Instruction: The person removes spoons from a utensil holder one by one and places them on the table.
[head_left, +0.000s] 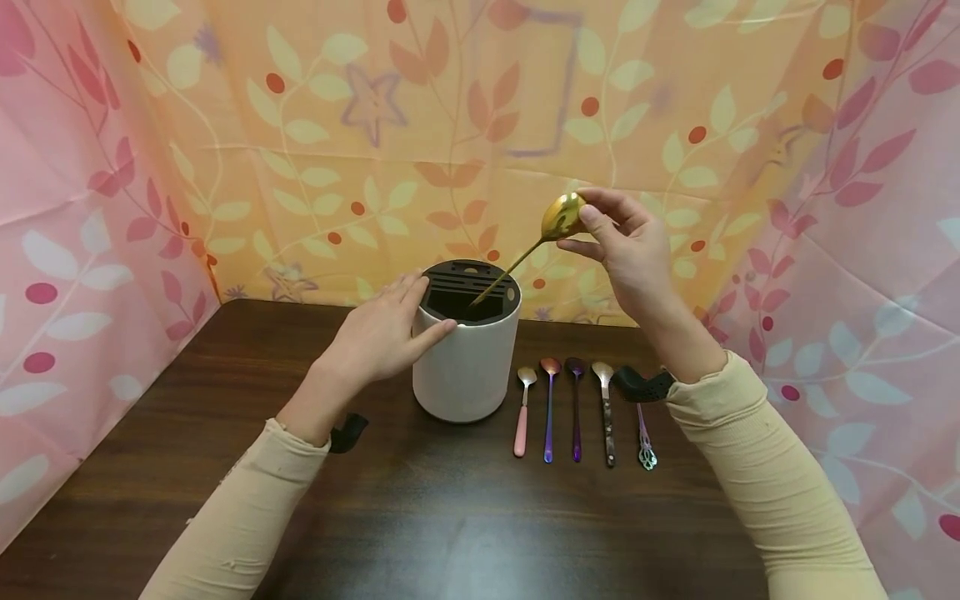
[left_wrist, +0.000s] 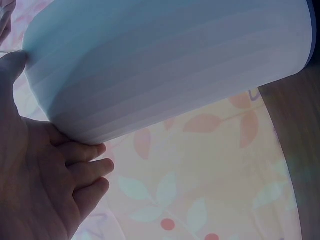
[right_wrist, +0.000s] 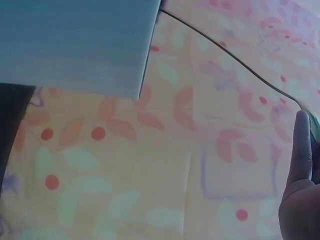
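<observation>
In the head view, my right hand [head_left: 626, 242] pinches a gold spoon [head_left: 562, 218] by its bowl between thumb and fingers. Its thin handle slants down to the left, with the end inside the slotted black top [head_left: 461, 281] of a white utensil holder [head_left: 465, 375]. The handle also shows in the right wrist view, beside the raised finger of my right hand [right_wrist: 302, 165]. My left hand [head_left: 378, 329] rests against the left side of the holder's rim, thumb extended along the near edge. From the left wrist view, the fingers of my left hand [left_wrist: 55, 170] touch the white wall.
Right of the holder several spoons lie in a row: one with a pink handle [head_left: 521, 429], a blue-purple one [head_left: 549, 417], a dark purple one [head_left: 577, 417], one with a dark patterned handle [head_left: 608, 429], and one with an ornate handle [head_left: 647, 446], partly hidden by the black wrist mount [head_left: 643, 385].
</observation>
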